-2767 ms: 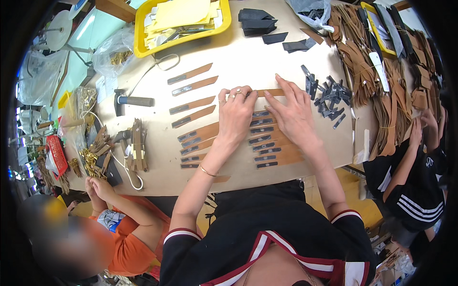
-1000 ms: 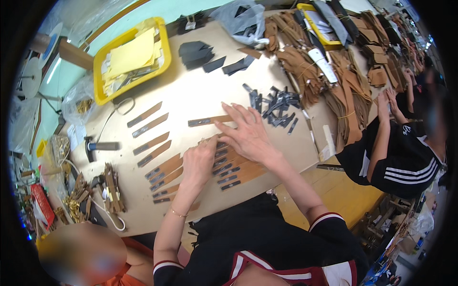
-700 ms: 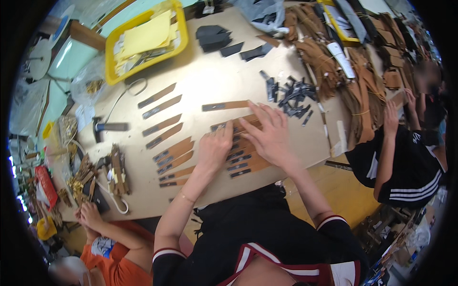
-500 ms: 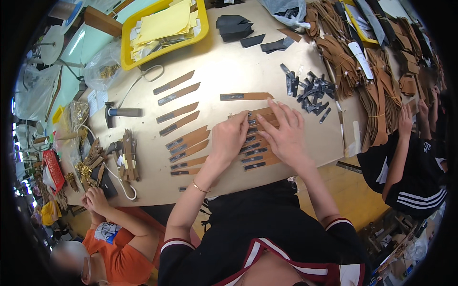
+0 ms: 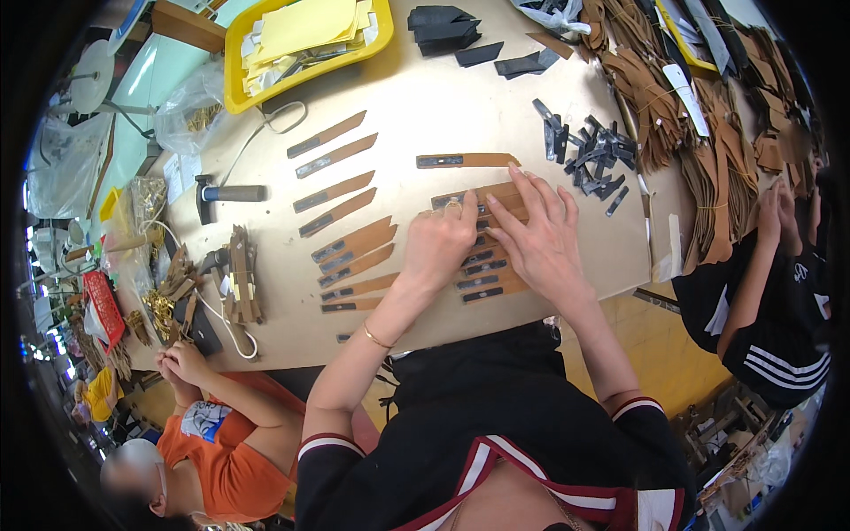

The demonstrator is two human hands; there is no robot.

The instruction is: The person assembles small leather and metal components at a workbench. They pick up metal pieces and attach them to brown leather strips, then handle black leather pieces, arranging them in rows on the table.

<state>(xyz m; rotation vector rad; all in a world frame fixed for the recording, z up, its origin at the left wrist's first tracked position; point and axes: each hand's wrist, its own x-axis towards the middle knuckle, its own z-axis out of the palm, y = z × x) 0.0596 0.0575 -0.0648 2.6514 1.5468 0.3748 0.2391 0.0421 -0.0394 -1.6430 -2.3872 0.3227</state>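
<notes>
My left hand [image 5: 437,246] is closed, its curled fingers pressed down on the left part of a fanned row of brown leather strips [image 5: 506,281]. Whatever its fingertips may pinch is hidden. A black piece [image 5: 448,202] on the row's top strip shows just beyond its knuckles. My right hand [image 5: 542,232] lies open and flat across the brown ends of the same strips, fingers spread. Its longest fingertips reach a separate leather strip [image 5: 487,160] above the row, which has a black piece on its left end. More such strips [image 5: 336,196] lie to the left.
Loose black pieces [image 5: 595,157] are heaped on the right, near bundled brown strips [image 5: 708,168]. A hammer [image 5: 232,193] lies left, below a yellow tray [image 5: 310,69] of papers. Co-workers sit at lower left, in an orange shirt [image 5: 232,442], and at right, in a black shirt [image 5: 770,327].
The whole view has shifted slightly. My left hand has slid a little along the top strip, uncovering its black piece. My right hand stays spread on the strips.
</notes>
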